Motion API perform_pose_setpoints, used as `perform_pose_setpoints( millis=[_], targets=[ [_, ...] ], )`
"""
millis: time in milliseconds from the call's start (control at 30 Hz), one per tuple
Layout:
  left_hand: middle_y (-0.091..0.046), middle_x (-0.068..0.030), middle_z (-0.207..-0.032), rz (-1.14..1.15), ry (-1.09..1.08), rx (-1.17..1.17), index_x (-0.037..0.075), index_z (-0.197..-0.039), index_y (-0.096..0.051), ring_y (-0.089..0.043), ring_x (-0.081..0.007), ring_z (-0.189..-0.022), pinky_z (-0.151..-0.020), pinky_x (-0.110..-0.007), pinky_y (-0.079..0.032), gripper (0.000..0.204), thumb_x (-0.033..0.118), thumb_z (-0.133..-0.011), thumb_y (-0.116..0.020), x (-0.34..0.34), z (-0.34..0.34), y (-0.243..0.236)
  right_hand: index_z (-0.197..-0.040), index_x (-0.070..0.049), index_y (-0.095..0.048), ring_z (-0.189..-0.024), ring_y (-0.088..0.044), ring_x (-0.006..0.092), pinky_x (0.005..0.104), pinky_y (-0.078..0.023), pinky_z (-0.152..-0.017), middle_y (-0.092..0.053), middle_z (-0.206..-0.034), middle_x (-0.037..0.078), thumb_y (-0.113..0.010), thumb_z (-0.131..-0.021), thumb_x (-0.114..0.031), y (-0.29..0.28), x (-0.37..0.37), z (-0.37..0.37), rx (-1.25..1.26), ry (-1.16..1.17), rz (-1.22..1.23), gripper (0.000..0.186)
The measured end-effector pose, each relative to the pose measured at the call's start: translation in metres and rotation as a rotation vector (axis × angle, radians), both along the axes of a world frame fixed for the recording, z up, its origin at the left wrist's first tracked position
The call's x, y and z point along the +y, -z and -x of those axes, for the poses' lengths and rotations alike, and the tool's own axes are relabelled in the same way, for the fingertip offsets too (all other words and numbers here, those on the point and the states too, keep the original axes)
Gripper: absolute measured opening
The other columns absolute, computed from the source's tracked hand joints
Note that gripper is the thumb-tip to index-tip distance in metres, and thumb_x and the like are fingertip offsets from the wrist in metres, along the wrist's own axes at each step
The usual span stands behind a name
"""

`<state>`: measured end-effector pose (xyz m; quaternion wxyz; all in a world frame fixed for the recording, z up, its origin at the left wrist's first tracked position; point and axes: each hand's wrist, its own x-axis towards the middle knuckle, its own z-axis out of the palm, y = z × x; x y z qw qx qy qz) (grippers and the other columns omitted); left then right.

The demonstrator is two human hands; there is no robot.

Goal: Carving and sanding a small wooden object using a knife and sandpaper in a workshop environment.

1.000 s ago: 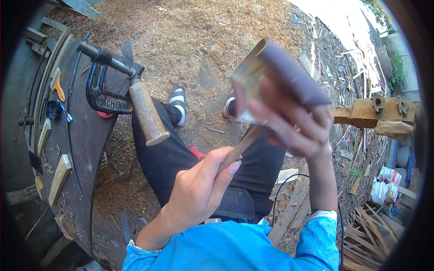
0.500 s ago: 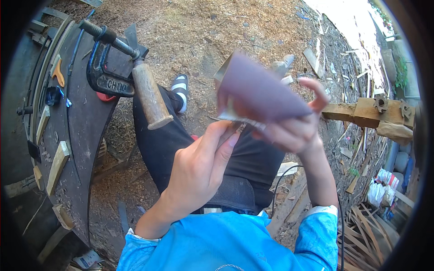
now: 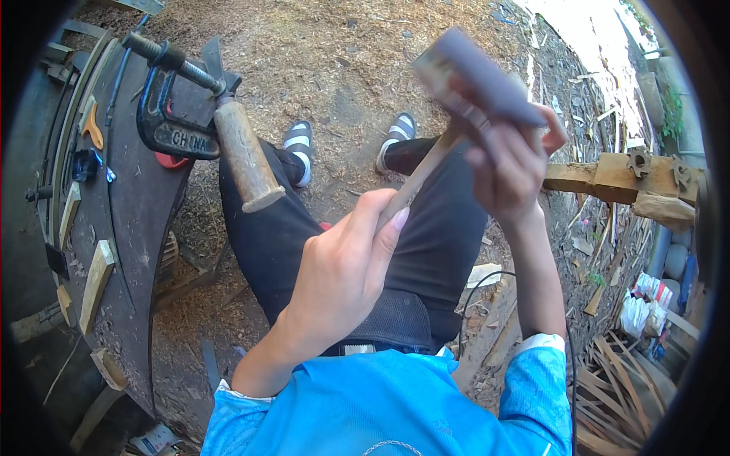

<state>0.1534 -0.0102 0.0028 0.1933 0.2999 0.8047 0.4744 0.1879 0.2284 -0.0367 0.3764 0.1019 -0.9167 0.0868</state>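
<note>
I sit with my legs in dark trousers over a dirt floor. My left hand (image 3: 346, 273) grips the lower end of a thin wooden stick (image 3: 422, 176) that slants up to the right. My right hand (image 3: 509, 163) is closed around a folded sheet of greyish-purple sandpaper (image 3: 479, 76), wrapped over the upper end of the stick. The stick's top is hidden under the sandpaper and my fingers. Both hands are raised above my lap.
A dark round work surface (image 3: 114, 197) on the left carries a black screw clamp (image 3: 171, 114) holding a wooden handle (image 3: 245, 156), plus small wood pieces (image 3: 95, 285). Wooden beams (image 3: 616, 178) and scrap wood lie to the right. Sawdust covers the ground.
My right hand with the sandpaper has slid up and to the right along the stick. The view has shifted slightly; my left hand keeps its hold.
</note>
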Motion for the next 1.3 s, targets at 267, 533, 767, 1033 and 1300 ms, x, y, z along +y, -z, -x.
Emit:
perform_pose_setpoints(
  millis=[267, 533, 767, 1033, 1300],
  targets=[
    [-0.074, -0.0138, -0.093, -0.096, 0.001, -0.024, -0.003, -0.121, -0.062, -0.075, -0.0229, -0.082, -0.071, -0.032, -0.056, 0.022, 0.013, -0.107, -0.057, 0.004, 0.001, 0.009, -0.124, -0.022, -0.077, -0.111, -0.068, 0.0164, 0.0383, -0.033, -0.108, -0.076, -0.118, -0.002, -0.063, -0.101, -0.034, 0.001, -0.017, -0.002, -0.066, 0.016, 0.110, 0.029],
    [-0.074, -0.0142, -0.097, -0.121, 0.029, -0.150, -0.004, -0.120, -0.062, -0.074, -0.0186, -0.088, -0.075, -0.032, -0.056, 0.024, 0.016, -0.108, -0.056, 0.000, 0.004, -0.001, -0.121, -0.012, -0.076, -0.119, -0.067, 0.0208, 0.0406, -0.031, -0.112, -0.074, -0.125, 0.006, -0.055, -0.106, -0.031, 0.001, -0.011, -0.013, -0.047, -0.167, -0.082, 0.032],
    [-0.072, -0.0090, -0.091, -0.139, 0.030, -0.249, -0.003, -0.120, -0.063, -0.067, -0.0111, -0.081, -0.071, -0.027, -0.051, 0.027, 0.020, -0.109, -0.056, -0.004, 0.003, 0.001, -0.119, -0.004, -0.076, -0.117, -0.067, 0.0205, 0.0380, -0.047, -0.098, -0.076, -0.122, 0.006, -0.053, -0.107, -0.027, 0.009, -0.014, -0.015, -0.014, -0.249, -0.097, 0.035],
    [-0.056, 0.0015, -0.074, -0.194, 0.001, -0.276, -0.001, -0.118, -0.065, -0.043, -0.0014, -0.065, -0.057, -0.021, -0.034, 0.027, 0.023, -0.109, -0.055, -0.005, 0.004, 0.000, -0.114, 0.001, -0.075, -0.117, -0.065, 0.0295, 0.0430, -0.038, -0.102, -0.077, -0.099, 0.010, -0.050, -0.108, -0.038, 0.006, 0.000, -0.005, -0.029, -0.031, -0.045, 0.047],
    [-0.049, 0.0063, -0.072, -0.202, -0.004, -0.572, 0.001, -0.117, -0.065, -0.038, 0.0003, -0.061, -0.054, -0.020, -0.028, 0.027, 0.024, -0.110, -0.054, -0.003, 0.002, -0.007, -0.114, -0.022, -0.081, -0.113, -0.067, 0.0157, 0.0395, -0.028, -0.106, -0.078, -0.116, -0.005, -0.060, -0.102, -0.031, 0.011, -0.018, 0.009, 0.122, 0.053, 0.396, 0.026]
  ],
)
